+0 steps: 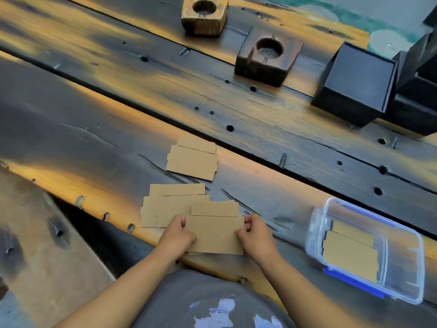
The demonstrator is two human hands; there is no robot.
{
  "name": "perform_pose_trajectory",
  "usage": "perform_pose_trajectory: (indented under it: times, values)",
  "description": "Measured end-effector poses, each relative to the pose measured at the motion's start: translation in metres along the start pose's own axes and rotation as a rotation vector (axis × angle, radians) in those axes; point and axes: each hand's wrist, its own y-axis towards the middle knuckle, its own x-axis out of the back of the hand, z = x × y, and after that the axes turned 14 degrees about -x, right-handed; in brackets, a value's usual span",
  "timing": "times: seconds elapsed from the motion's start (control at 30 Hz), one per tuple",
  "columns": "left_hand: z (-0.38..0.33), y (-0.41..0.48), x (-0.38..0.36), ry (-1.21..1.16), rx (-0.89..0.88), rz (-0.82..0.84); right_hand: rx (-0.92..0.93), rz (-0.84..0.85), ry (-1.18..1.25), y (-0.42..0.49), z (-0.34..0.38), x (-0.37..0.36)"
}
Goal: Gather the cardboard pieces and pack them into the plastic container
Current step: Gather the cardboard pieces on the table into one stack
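Note:
A brown cardboard piece lies near the table's front edge, held at both short ends: my left hand grips its left end, my right hand its right end. Behind it a loose heap of cardboard pieces overlaps on the table. Two more cardboard pieces lie farther back. To the right stands the clear plastic container with blue clips, open, with cardboard pieces lying flat inside.
Dark planked wooden table with holes and grooves. A light wooden block and a dark wooden block, each with a round hollow, sit at the back. A black box stands at the back right.

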Motion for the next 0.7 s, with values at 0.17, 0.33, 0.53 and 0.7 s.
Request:
perform_pose_trajectory:
  times: [0.17,0.33,0.53,0.7]
  values:
    - [0.007,0.014,0.046,-0.001,-0.003,0.002,0.018,0.001,-0.060,0.000,0.039,-0.026]
    - [0.016,0.022,0.080,0.010,-0.033,-0.017,0.058,-0.005,-0.069,0.001,0.068,-0.049]
    - [0.022,0.029,0.100,0.059,-0.061,-0.071,0.080,-0.012,-0.090,0.003,0.087,-0.067]
    - [0.023,0.041,0.108,0.125,-0.102,-0.051,0.081,-0.042,-0.089,0.006,0.093,-0.075]
